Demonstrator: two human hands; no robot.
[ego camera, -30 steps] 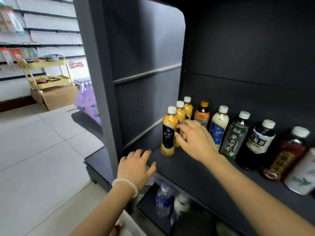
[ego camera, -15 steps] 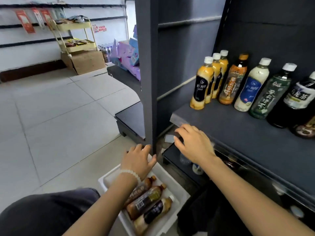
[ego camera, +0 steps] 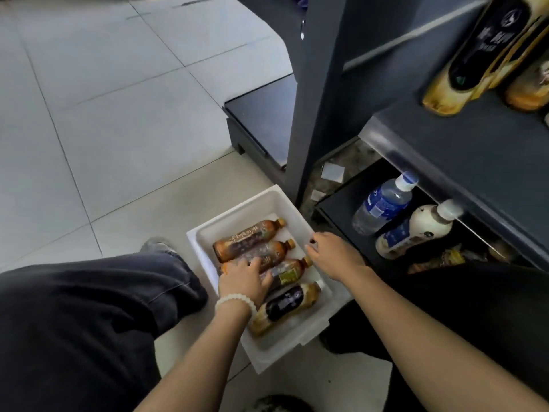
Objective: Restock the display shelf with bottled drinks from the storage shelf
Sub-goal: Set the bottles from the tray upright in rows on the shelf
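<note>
A white foam tray (ego camera: 205, 242) lies on the floor between my knees and holds several bottled teas on their sides. My left hand (ego camera: 245, 279), with a bead bracelet at the wrist, rests its fingers across a brown tea bottle (ego camera: 269, 250) and the one under it (ego camera: 289, 272). A milk tea bottle with a dark label (ego camera: 285, 304) lies nearest me. My right hand (ego camera: 334, 254) hovers over the tray's right rim, fingers loosely curled, holding nothing. The dark display shelf (ego camera: 463, 150) at upper right carries orange-yellow bottles (ego camera: 478, 52).
A lower shelf holds a water bottle (ego camera: 383, 205) and a white milk drink (ego camera: 416, 230). The shelf's grey upright post (ego camera: 315, 99) stands just beyond the tray, beside a black base plinth (ego camera: 261, 123). My legs in dark trousers (ego camera: 89, 322) flank the tray on the tiled floor.
My view dropped from the shelf down to the tray. My left hand went down onto the bottles in the tray. My right hand came off the shelf edge to the tray's rim.
</note>
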